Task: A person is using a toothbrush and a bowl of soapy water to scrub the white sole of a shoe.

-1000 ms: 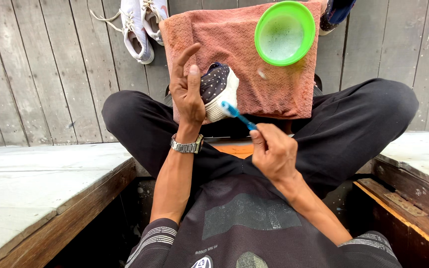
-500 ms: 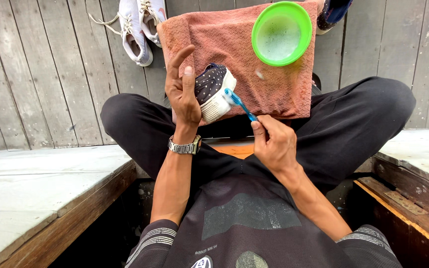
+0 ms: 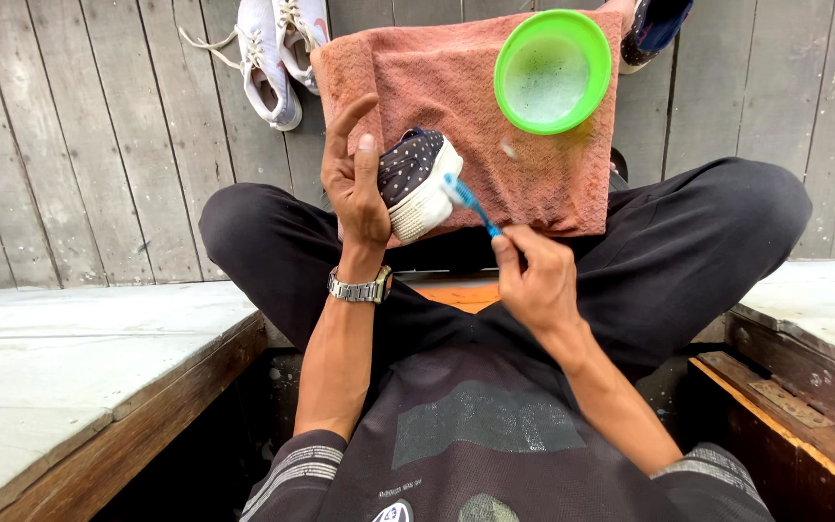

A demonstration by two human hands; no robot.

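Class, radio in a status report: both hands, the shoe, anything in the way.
Left hand grips dotted dark shoe, forefinger raised. Right hand holds blue toothbrush, bristles on the white sole. Green bowl on pink towel beyond, apart from the brush.

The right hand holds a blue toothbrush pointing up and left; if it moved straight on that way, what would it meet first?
Probably the white sole of the dark dotted shoe, which the left hand holds; the toothbrush in the right hand already seems to touch it.
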